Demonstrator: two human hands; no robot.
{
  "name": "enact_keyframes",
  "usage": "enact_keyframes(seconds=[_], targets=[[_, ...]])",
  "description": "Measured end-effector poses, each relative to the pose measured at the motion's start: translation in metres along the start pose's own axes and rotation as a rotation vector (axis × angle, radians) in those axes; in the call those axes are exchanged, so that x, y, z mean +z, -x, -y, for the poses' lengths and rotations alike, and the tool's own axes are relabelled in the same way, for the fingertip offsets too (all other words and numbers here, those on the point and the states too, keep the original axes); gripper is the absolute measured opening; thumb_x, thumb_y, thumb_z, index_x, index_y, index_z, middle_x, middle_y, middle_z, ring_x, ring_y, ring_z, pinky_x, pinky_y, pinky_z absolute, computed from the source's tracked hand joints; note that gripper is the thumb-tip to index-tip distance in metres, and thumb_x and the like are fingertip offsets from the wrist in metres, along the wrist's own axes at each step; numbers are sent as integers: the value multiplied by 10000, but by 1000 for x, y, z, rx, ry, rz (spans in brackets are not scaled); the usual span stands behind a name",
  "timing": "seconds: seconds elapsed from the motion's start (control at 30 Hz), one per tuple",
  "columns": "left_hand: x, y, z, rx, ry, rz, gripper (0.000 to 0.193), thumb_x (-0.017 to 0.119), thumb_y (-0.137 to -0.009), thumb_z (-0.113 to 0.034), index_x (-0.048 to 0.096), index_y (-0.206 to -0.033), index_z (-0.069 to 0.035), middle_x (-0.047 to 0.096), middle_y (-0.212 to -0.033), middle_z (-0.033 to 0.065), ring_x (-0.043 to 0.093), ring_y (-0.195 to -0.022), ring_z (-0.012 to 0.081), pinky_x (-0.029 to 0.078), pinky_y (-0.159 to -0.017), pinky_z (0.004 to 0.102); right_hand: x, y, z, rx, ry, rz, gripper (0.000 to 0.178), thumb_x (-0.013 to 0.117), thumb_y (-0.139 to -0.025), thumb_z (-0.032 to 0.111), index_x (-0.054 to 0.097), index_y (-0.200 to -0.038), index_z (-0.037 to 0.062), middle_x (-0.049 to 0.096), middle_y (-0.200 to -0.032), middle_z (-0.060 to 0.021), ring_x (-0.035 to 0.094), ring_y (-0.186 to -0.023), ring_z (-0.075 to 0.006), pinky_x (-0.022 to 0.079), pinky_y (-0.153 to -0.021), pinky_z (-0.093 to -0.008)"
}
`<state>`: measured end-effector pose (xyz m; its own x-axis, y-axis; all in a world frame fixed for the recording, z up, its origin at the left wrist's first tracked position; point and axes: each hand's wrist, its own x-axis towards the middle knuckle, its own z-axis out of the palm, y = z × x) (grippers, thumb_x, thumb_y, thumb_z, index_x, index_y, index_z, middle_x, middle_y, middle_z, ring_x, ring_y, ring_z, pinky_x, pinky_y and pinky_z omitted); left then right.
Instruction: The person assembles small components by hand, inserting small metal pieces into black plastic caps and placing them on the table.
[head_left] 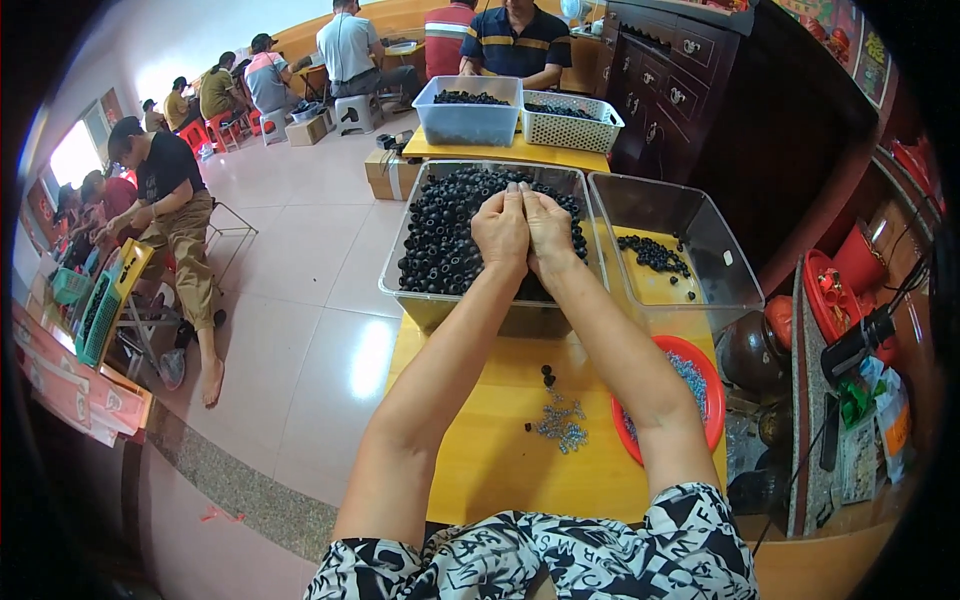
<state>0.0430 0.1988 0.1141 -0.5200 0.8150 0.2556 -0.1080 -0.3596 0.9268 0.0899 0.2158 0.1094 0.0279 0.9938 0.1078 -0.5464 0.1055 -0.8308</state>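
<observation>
Both my arms reach forward over a clear plastic bin (400, 262) heaped with small black ring-like plastic pieces (440, 225). My left hand (500, 230) and my right hand (549, 228) are pressed side by side above the heap, thumbs together and fingers curled down out of sight. Whatever lies between or under the fingers is hidden. Right of this bin stands a second clear bin (735, 255) with a small group of black pieces (655, 256) on its bottom. Nearer me, a few black pieces (547, 375) and a scatter of small bluish clear bits (562, 425) lie on the yellow table (480, 470).
A red bowl (712, 400) of bluish bits sits beneath my right forearm. Beyond the bins are a clear tub (467, 125) and a white perforated basket (572, 133), both holding black pieces. A dark cabinet (665, 90) stands at the right. Other people sit working farther off.
</observation>
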Motion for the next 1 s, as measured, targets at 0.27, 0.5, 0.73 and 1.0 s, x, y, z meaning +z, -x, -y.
enact_keyframes(seconds=[0.27, 0.5, 0.73, 1.0], targets=[[-2, 12, -16, -22, 180, 84, 204, 552, -839, -176, 626, -820, 13, 571, -695, -9, 461, -599, 40, 390, -522, 189, 12, 27, 21, -119, 2, -77, 211, 573, -822, 192, 577, -886, -8, 576, -769, -33, 514, -657, -90, 437, -578, -214], [-24, 67, -70, 335, 167, 104, 184, 551, -834, -117, 610, -897, 45, 600, -920, 74, 525, -837, 99, 417, -750, 217, 25, 100, 59, -263, -32, -27, 184, 549, -833, 164, 592, -898, -3, 576, -785, -14, 495, -699, -64, 420, -619, -188], [-89, 152, -40, 305, 8, 75, 136, 537, -821, -62, 609, -888, 32, 581, -986, 138, 532, -974, 226, 394, -863, 316, -8, 189, 2, -271, 156, -44, 131, 543, -838, 127, 571, -877, 6, 563, -870, -16, 487, -805, -76, 411, -725, -216], [-121, 171, 54, -124, 79, -38, 163, 524, -832, -79, 602, -875, 58, 583, -967, 110, 536, -882, 159, 428, -788, 264, -46, 199, -80, -111, 369, -186, 141, 558, -811, 136, 586, -830, -1, 589, -825, -68, 542, -776, -155, 434, -704, -261]])
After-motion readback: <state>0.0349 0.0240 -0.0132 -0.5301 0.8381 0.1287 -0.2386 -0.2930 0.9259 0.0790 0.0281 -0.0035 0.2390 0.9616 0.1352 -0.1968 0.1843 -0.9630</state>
